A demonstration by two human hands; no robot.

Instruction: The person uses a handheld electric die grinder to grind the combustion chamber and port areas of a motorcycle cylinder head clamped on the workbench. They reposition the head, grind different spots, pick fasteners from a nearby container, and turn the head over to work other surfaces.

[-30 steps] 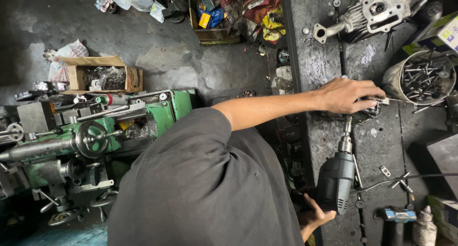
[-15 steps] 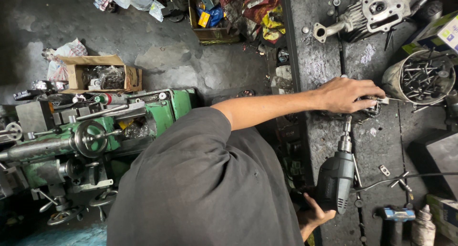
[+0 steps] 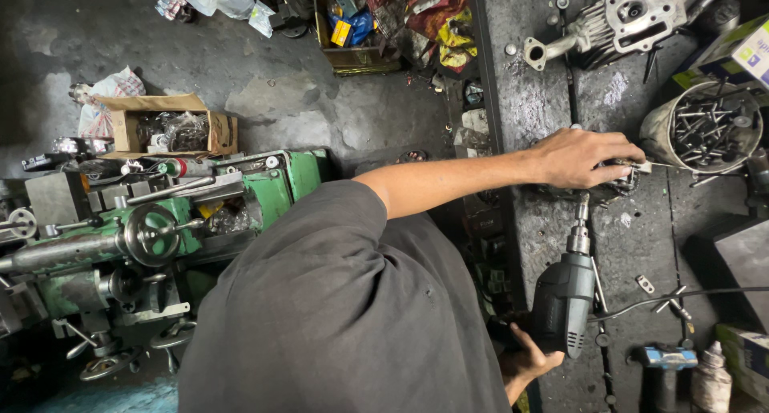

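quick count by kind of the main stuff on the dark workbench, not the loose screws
electric drill: 1
small metal part under the hand: 1
grey engine casting: 1
round tin of bolts: 1
plastic bottle: 1
Total: 5, all on the workbench.

Take the workbench [image 3: 545, 245] as your landmark. Your drill [image 3: 566, 294] lies on its near part, bit end toward the small part [image 3: 617, 177] at mid-bench. Your left hand [image 3: 583, 157] sits on that part; your right hand [image 3: 525, 363] is at the drill's rear, at the bench's near edge. Bucket of bolts [image 3: 705, 128] just right of the part. Engine block [image 3: 621, 16] on the far end. Lathe [image 3: 144, 237] on the floor, well left of the bench; cardboard box [image 3: 164, 124] behind the lathe.
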